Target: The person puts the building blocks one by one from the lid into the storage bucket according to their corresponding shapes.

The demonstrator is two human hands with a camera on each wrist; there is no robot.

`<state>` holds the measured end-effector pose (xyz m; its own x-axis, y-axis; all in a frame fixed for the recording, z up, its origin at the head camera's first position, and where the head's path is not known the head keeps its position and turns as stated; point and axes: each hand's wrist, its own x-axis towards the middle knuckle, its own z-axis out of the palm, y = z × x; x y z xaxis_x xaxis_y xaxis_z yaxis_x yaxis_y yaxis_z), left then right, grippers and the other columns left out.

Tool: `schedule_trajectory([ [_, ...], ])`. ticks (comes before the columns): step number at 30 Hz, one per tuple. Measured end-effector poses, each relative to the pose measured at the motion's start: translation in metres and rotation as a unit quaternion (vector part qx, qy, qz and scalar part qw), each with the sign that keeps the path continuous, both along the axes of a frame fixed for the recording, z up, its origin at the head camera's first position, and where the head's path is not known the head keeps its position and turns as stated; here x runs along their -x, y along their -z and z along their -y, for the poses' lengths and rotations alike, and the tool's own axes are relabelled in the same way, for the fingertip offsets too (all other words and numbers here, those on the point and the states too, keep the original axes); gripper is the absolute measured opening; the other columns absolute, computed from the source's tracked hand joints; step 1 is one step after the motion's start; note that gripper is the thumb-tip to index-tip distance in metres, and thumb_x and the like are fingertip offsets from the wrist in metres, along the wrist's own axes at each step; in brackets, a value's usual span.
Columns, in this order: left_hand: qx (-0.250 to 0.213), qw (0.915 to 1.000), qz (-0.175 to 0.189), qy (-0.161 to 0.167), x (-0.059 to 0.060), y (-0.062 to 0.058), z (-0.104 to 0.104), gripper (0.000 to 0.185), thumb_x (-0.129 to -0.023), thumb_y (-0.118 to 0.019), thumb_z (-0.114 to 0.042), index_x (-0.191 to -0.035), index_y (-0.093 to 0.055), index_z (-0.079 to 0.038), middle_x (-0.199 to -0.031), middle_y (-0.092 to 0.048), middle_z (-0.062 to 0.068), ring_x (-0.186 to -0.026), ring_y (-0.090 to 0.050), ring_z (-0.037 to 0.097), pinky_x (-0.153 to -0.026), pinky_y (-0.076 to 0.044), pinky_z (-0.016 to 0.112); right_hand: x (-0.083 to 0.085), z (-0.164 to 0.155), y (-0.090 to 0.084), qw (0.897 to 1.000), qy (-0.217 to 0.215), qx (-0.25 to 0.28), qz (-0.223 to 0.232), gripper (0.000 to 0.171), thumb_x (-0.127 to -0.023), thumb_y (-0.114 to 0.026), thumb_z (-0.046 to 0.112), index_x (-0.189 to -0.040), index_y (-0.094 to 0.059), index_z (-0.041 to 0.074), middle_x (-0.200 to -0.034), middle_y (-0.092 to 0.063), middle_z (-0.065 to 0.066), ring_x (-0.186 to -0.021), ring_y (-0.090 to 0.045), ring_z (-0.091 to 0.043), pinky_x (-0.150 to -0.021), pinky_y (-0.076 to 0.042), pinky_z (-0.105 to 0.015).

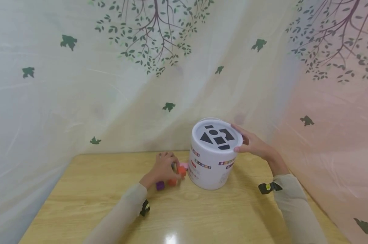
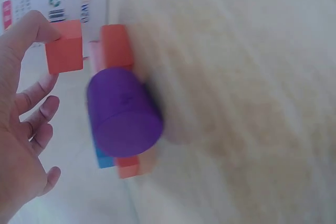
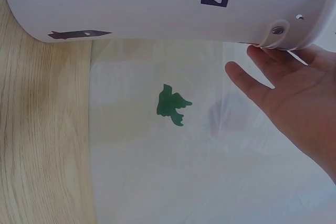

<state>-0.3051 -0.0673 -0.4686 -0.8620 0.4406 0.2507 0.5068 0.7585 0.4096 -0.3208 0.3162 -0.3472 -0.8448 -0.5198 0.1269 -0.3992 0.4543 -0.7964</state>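
An orange-red cube (image 2: 65, 53) is pinched between the thumb and index finger of my left hand (image 1: 164, 166), just left of the white bucket (image 1: 206, 174). In the left wrist view the other fingers hang loosely below it. Beside that hand, a purple cylinder (image 2: 126, 116) stands close to the camera, partly covering red, pink and blue blocks behind it. The bucket stands upright, its lid (image 1: 212, 144) cut with dark shaped holes. My right hand (image 1: 255, 145) rests against the bucket's upper right rim with fingers extended; in the right wrist view the fingertips meet the wall near a handle rivet (image 3: 278, 30).
The wooden table (image 1: 98, 189) runs back to a hanging cloth (image 1: 135, 112) printed with trees and green leaves. A second cloth section, pinkish, borders the table at the right. Each wrist wears a dark strap (image 1: 269, 187).
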Motion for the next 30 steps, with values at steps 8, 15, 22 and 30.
schedule_trajectory([
  [8, -0.033, 0.9991, -0.004, -0.026, -0.004, -0.028, 0.009, 0.038, -0.07, -0.089, -0.043, -0.09, -0.065, -0.02, -0.108, -0.059, 0.002, -0.111, -0.046, 0.028, -0.103, -0.03, 0.057, 0.001, 0.0, 0.001, 1.0, 0.002, 0.007, 0.002, 0.099, -0.089, -0.076, 0.017, -0.165, -0.013, 0.02, -0.169, -0.024, -0.009, -0.152, -0.031, -0.04, -0.115, -0.033, -0.063],
  [15, -0.051, 0.9983, -0.013, -0.025, -0.003, -0.05, 0.016, 0.033, -0.073, -0.083, -0.04, -0.09, -0.066, -0.018, -0.107, -0.062, 0.004, -0.109, -0.046, 0.03, -0.095, -0.032, 0.051, 0.001, -0.001, 0.001, 1.0, -0.002, 0.001, 0.001, 0.099, -0.089, -0.076, 0.018, -0.165, -0.012, 0.02, -0.169, -0.024, -0.011, -0.151, -0.032, -0.042, -0.115, -0.033, -0.063],
  [22, -0.112, 0.993, -0.013, -0.036, -0.002, -0.077, 0.021, 0.033, -0.076, -0.082, -0.037, -0.094, -0.066, -0.014, -0.111, -0.063, 0.005, -0.112, -0.044, 0.03, -0.096, -0.031, 0.051, 0.001, -0.001, 0.0, 1.0, -0.008, -0.001, 0.005, 0.099, -0.09, -0.075, 0.019, -0.165, -0.011, 0.02, -0.17, -0.023, -0.011, -0.152, -0.028, -0.043, -0.115, -0.031, -0.064],
  [30, -0.165, 0.985, -0.027, -0.044, -0.003, -0.11, 0.015, 0.032, -0.08, -0.079, -0.034, -0.096, -0.064, -0.012, -0.11, -0.063, 0.008, -0.113, -0.045, 0.029, -0.103, -0.031, 0.057, 0.002, -0.002, -0.001, 1.0, -0.009, -0.001, -0.003, 0.099, -0.089, -0.076, 0.017, -0.165, -0.012, 0.016, -0.169, -0.024, -0.013, -0.151, -0.028, -0.045, -0.116, -0.03, -0.066],
])
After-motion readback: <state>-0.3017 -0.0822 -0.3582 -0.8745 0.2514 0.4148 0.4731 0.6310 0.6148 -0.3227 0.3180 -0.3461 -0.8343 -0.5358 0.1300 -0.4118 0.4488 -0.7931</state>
